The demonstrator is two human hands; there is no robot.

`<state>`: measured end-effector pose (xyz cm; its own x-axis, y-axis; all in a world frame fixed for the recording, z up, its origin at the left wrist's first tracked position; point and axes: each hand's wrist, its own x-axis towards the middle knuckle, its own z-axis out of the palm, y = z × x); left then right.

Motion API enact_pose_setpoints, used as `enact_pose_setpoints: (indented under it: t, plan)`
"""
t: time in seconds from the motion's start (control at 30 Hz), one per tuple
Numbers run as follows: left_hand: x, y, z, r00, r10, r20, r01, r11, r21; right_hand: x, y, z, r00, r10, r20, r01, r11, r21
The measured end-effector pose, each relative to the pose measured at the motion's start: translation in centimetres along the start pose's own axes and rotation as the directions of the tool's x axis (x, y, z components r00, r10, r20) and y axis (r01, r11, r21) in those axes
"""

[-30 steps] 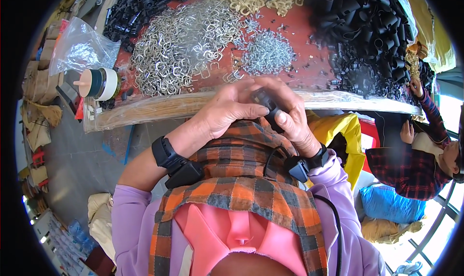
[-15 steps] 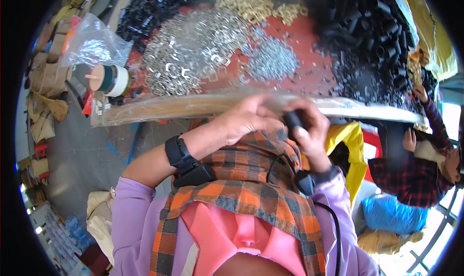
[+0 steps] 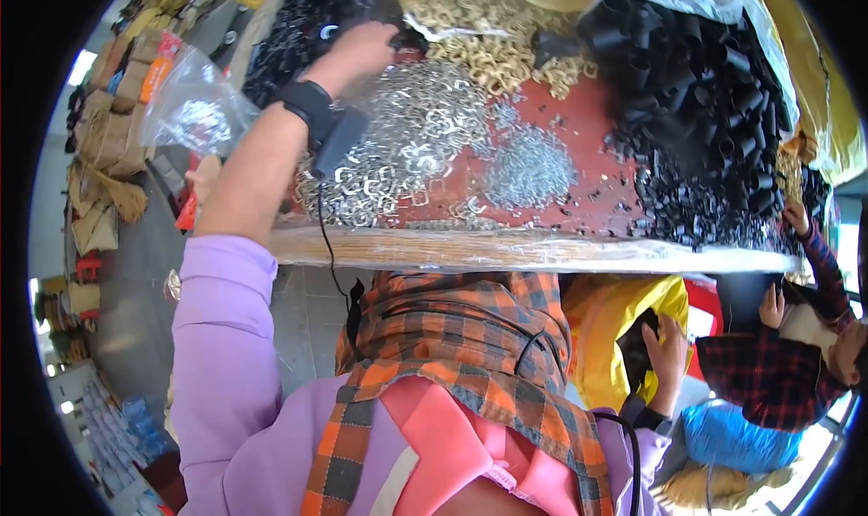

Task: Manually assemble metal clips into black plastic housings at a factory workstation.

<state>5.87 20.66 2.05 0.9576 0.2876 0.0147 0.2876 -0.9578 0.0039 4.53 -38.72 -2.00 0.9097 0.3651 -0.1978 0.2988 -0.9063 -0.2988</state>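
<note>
Stretched over the far left of the table, my left hand (image 3: 360, 53) has its fingers curled down among the small black parts (image 3: 294, 41). What the fingertips hold, if anything, is hidden. Below its wrist lies a heap of silver metal buckle-like rings (image 3: 411, 123). My right hand (image 3: 667, 353) is low on the right, at the mouth of a yellow bag (image 3: 592, 335), with its fingers apart and nothing seen in them. Something dark shows inside the bag.
Gold-coloured rings (image 3: 470, 50), small grey metal pieces (image 3: 531, 168) and black tubes (image 3: 692, 82) lie in heaps on the red table (image 3: 597, 118). A wooden edge (image 3: 506, 247) runs along its front. At the right, a co-worker in a checked shirt (image 3: 768, 358) reaches to the table.
My hands were together before me, with a black tube-shaped piece in the right. Now the left has gone far left to the black parts, the right down to the yellow bag, the piece out of sight.
</note>
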Motion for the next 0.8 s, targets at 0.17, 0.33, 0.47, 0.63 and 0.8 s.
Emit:
enact_pose_setpoints:
  t: [0.17,0.33,0.47,0.63,0.8]
  plan:
    - [2.6,-3.6,2.7,0.985,0.159,-0.062,-0.162,0.986,-0.034,3.2,-5.0,-1.7,0.965,-0.213,-0.151,0.225,0.972,0.065]
    - [1.8,-3.7,2.2,0.993,0.064,0.096,-0.066,0.998,0.02,5.9,-10.2,-3.1,0.933,-0.3,-0.197,0.331,0.932,0.147]
    - [-0.2,-3.8,0.9,0.983,0.121,-0.135,-0.123,0.992,-0.007,8.2,-14.1,-1.8,0.843,-0.506,-0.184,0.535,0.823,0.189]
    - [-6.7,4.4,-3.1,0.978,-0.157,0.134,0.199,0.537,-0.82,12.2,-14.9,0.3,0.77,-0.581,-0.263,0.631,0.756,0.178]
    - [-14.3,10.2,-3.0,0.95,0.141,0.278,0.29,-0.071,-0.954,15.4,-15.5,1.5,0.81,-0.543,-0.221,0.57,0.817,0.086]
